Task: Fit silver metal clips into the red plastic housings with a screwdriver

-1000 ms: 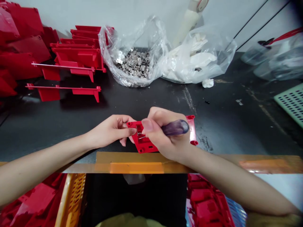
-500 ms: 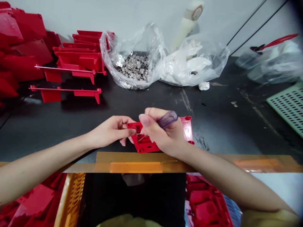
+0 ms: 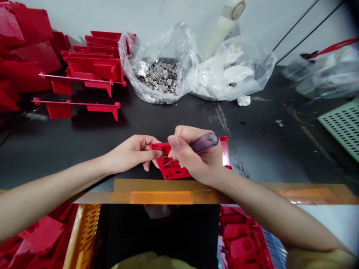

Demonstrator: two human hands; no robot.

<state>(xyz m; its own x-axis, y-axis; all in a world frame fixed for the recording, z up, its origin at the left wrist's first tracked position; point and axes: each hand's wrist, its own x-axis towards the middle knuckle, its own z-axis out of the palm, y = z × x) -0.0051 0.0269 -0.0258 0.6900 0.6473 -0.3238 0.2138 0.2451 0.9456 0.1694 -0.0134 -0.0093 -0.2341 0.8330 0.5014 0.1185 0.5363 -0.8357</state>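
Note:
A red plastic part lies near the front edge of the black table. My left hand grips its left end, thumb on top beside a small metal spring in a recess. In my right hand is a tool with a translucent purple handle. The tool's thin metal shaft reaches into the recess near the spring. My right hand covers the middle of the red part.
Behind are a clear bag of small metal pieces and a bag of white items. Red parts stand at the back left. A green basket is at the right. Orange tape lines the front edge.
The purple handle has tilted lower and to the right as my right hand shifted slightly right. My left hand still holds the red part.

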